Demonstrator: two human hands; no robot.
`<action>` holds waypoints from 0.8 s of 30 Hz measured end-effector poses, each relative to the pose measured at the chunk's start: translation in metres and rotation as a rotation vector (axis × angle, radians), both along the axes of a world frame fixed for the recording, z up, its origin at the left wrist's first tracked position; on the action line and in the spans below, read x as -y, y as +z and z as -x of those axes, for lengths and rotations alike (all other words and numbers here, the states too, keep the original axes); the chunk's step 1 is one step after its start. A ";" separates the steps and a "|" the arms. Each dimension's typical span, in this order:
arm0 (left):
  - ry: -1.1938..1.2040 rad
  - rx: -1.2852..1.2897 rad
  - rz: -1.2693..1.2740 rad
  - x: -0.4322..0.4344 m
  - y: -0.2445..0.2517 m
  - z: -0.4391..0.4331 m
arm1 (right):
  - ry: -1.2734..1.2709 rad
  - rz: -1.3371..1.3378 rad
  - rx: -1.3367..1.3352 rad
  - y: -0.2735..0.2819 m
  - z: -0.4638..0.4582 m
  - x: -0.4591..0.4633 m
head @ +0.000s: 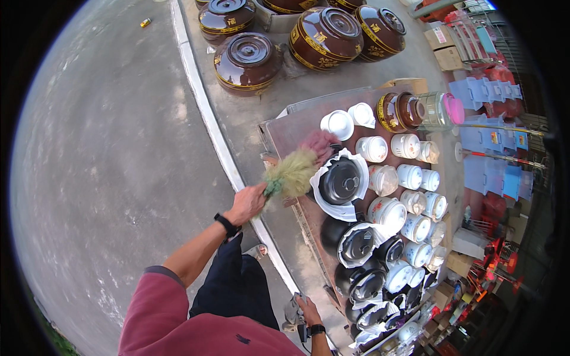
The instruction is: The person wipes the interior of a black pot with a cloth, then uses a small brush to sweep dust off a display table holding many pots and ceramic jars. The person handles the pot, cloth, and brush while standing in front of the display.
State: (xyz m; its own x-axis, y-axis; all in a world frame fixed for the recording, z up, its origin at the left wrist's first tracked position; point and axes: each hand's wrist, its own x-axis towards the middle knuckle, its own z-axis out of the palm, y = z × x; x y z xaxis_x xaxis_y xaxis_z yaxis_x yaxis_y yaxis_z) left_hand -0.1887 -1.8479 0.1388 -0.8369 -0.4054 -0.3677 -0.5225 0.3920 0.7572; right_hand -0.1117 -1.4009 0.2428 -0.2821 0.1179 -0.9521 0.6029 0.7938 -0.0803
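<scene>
My left hand (247, 204) grips a fluffy duster (294, 172) by its green end. The yellow middle and pink tip reach over the table edge towards a black lidded pot (339, 180) wrapped in white paper. Whether the pink tip touches the pot, I cannot tell. Low by my body, my right hand (310, 310) is closed around a crumpled grey cloth (293, 313). Beside the duster's tip stands a round white lidded container (337, 125). More black pots (357, 244) line the near side of the table (285, 129).
White lidded jars (386, 216), some floral, crowd the table. A brown jar (396, 112) and a clear jar with a pink lid (435, 111) stand at its far end. Large brown glazed jars (247, 60) sit on the floor beyond. Blue plastic bins (478, 173) are stacked at right.
</scene>
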 end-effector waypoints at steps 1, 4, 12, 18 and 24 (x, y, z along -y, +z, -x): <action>-0.049 0.026 0.023 0.008 -0.005 0.018 | -0.037 0.030 -0.019 0.003 0.004 0.006; -0.157 -0.055 0.152 0.036 -0.015 0.069 | -0.213 0.116 -0.008 0.003 0.017 0.021; -0.160 0.184 0.235 0.074 0.033 0.020 | -0.126 0.068 -0.070 0.010 0.021 0.024; -0.241 -0.015 0.257 0.073 0.015 0.077 | -0.024 0.061 -0.083 -0.004 0.019 0.024; -0.276 0.017 0.232 0.065 -0.009 0.125 | -0.129 0.112 -0.046 0.010 0.029 0.048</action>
